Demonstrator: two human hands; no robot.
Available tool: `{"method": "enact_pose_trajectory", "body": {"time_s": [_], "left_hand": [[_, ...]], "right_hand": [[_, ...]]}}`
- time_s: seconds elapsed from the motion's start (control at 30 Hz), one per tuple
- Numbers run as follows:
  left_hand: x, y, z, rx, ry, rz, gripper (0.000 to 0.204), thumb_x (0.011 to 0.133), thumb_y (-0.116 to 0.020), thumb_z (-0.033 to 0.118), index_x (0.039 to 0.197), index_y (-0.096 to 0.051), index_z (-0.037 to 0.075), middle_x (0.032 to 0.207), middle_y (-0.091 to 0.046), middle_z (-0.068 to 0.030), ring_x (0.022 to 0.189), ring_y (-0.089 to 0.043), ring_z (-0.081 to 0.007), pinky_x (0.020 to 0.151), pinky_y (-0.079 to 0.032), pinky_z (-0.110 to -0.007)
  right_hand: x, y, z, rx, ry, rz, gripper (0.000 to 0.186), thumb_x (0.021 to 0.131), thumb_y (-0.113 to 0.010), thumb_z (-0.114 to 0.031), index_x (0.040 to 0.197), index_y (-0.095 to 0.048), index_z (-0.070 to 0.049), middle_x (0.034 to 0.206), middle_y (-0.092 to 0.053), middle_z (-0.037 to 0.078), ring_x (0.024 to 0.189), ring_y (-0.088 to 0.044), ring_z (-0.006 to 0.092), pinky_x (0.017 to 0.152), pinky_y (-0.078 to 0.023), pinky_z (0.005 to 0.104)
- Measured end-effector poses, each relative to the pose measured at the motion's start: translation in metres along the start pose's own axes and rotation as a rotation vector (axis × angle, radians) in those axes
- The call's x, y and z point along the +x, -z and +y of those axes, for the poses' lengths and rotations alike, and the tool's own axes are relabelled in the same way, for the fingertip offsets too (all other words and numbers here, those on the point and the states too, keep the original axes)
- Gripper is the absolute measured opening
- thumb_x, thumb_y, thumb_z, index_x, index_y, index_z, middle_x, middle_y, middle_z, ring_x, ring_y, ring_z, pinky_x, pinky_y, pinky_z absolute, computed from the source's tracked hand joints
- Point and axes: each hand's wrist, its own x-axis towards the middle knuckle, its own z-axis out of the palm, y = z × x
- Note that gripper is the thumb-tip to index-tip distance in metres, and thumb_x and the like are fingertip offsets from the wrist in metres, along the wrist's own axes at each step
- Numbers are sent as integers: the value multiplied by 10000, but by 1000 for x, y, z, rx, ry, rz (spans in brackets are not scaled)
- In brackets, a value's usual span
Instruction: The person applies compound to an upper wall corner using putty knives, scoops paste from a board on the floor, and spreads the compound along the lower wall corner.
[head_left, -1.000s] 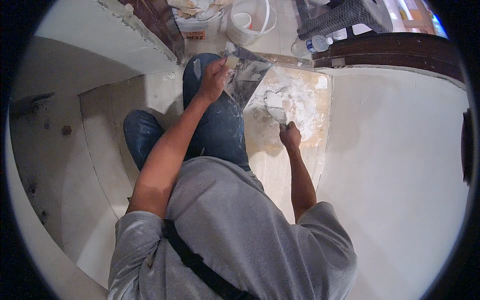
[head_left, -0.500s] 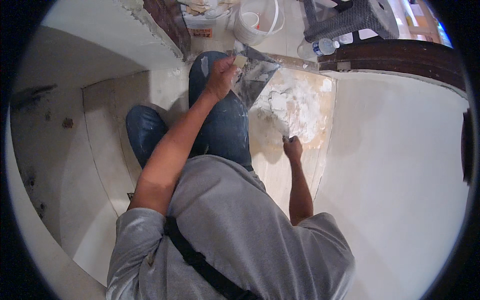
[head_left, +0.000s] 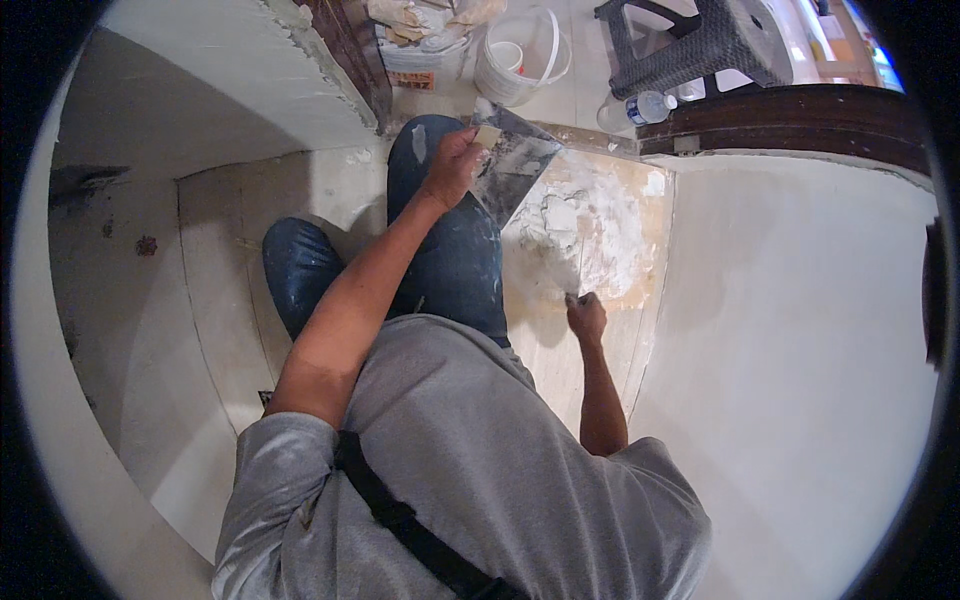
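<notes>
My left hand [head_left: 452, 172] is closed on the pale handle of a wide, putty-smeared scraper [head_left: 512, 165]. Its broad blade points up and to the right, above my knee. Lower and to the right, my right hand [head_left: 587, 320] grips a putty knife [head_left: 567, 272], whose blade lies at the near side of a white putty heap [head_left: 562, 215]. The putty is spread over a tan board [head_left: 632, 292] on the floor. Where blade and putty meet is hard to make out, as both are whitish.
Beyond my knees stand a clear bucket [head_left: 497, 78] with a white cup in it and a second tub [head_left: 410, 62] with papers on top. A plastic bottle [head_left: 650, 108] lies by a dark woven-pattern stool [head_left: 700, 50]. White walls [head_left: 790, 290] rise at both sides.
The whole view has shifted slightly, so things sit a little lower. My right hand with the putty knife has drawn slightly nearer to me. Both tools stay in my hands.
</notes>
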Motion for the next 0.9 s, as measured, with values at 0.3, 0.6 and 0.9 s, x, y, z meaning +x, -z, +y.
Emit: {"method": "enact_pose_trajectory", "body": {"time_s": [0.3,0.6,0.9], "left_hand": [[6,0,-6,41,-42,-54,217,840,-480,156,863,-593,-28,675,-554,-53,630,-474,-112,600,-396,-299],[0,-3,-3,-26,23,-13,208,828,-476,157,842,-585,-19,659,-516,-29,631,-449,-102,604,-381,-292],[3,0,3,127,-44,-45,230,836,-479,181,872,-576,-24,673,-567,-118,628,-535,-204,612,-410,-336]], "right_hand": [[-24,-91,-46,356,-47,341,391,809,-665,-358,894,-507,-11,781,-641,241,765,-626,435,681,-486,495],[12,-29,-18,320,52,354,363,752,-719,-357,842,-592,-29,787,-665,195,760,-643,397,673,-495,466],[-8,12,-34,169,121,439,297,751,-702,-268,934,-572,-73,826,-662,165,768,-643,374,670,-496,454]]}}
